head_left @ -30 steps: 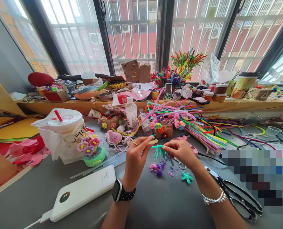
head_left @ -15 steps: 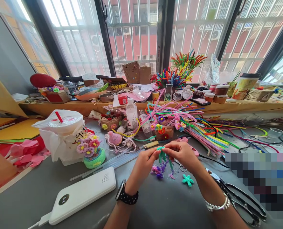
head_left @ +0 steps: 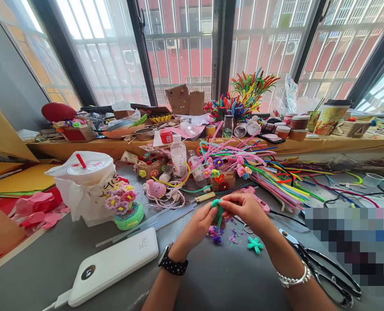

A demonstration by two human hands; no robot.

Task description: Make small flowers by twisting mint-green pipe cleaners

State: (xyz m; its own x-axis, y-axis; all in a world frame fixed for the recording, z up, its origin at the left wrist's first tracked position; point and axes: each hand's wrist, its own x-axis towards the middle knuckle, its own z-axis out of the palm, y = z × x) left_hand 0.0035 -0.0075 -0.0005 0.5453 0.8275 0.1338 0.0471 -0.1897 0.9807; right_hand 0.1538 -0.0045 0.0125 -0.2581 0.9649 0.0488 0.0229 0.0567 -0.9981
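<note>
Between my hands is a teal pipe cleaner, bent into loops at the top with ends hanging down. My left hand pinches it from the left, thumb upward. From the right, my right hand pinches its upper part; the fingertips partly hide the bends. A finished-looking teal pipe-cleaner flower lies flat on the grey table below my right hand. Purple and pink fuzzy scraps are scattered under the hands. Small scissors lie partly hidden behind my right wrist.
Large black-handled scissors lie at right, beside my forearm. A white power bank sits at left, near a bagged drink cup and a green-based flower pot. Behind are a pink glue gun, bundled pipe cleaners and bottles.
Both hands stay close together while the teal pipe cleaner turns between the fingers; its hanging ends now sit closer together. The view has shifted slightly.
</note>
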